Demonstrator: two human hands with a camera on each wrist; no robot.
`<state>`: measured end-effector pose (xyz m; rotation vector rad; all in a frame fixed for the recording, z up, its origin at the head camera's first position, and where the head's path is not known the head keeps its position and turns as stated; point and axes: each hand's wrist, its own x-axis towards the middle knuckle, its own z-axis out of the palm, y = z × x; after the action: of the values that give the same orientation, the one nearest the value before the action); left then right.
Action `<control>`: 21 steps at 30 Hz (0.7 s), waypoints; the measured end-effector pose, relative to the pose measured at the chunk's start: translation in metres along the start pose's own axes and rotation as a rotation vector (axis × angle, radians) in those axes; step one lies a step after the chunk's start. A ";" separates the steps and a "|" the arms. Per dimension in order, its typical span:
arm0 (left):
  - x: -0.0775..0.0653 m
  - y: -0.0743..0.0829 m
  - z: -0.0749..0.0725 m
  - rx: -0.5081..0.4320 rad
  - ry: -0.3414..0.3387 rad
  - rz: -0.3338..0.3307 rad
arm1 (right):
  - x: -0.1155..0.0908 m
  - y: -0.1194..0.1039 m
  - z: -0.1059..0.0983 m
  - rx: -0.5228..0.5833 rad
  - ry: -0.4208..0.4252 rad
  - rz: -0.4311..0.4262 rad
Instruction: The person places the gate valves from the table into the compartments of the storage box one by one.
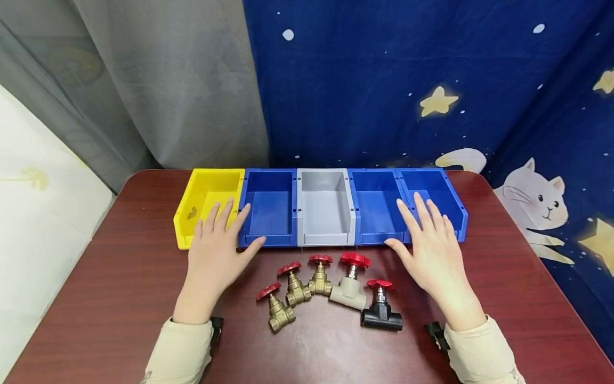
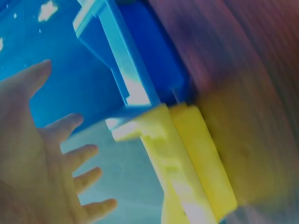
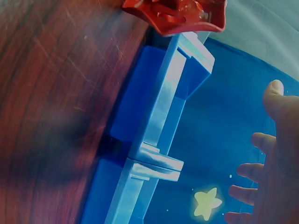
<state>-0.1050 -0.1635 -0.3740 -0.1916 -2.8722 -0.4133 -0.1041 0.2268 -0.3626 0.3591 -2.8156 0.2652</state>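
Note:
Both hands are spread with fingers extended and hold nothing. In the head view my left hand (image 1: 214, 258) overlaps the front of the yellow bin (image 1: 182, 226) and the edge of the left blue bin (image 1: 268, 213). My right hand (image 1: 434, 256) lies over the front of the far right blue bin (image 1: 453, 205). Between the hands, several valves with red handwheels lie in an arc: three brass gate valves (image 1: 280, 314), a beige plastic valve (image 1: 348, 293) and a black plastic valve (image 1: 381, 317). One red handwheel (image 3: 180, 16) shows large at the top of the right wrist view.
A grey bin (image 1: 326, 210) stands mid-row, with another blue bin (image 1: 379, 210) to its right; all the bins stand side by side at the back of the reddish-brown table (image 1: 96, 298). Behind hang a grey curtain (image 1: 182, 80) and a blue starry curtain (image 1: 360, 80).

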 end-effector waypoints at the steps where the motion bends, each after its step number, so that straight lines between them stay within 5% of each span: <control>1: 0.000 -0.003 -0.002 -0.003 -0.001 -0.005 | 0.000 0.000 -0.001 0.003 -0.001 0.002; 21: -0.001 -0.047 -0.013 -0.020 -0.044 -0.024 | 0.001 0.002 -0.003 0.012 0.011 -0.003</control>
<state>-0.1092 -0.2121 -0.3740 -0.1715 -2.9172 -0.4478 -0.1045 0.2296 -0.3604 0.3634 -2.8036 0.2822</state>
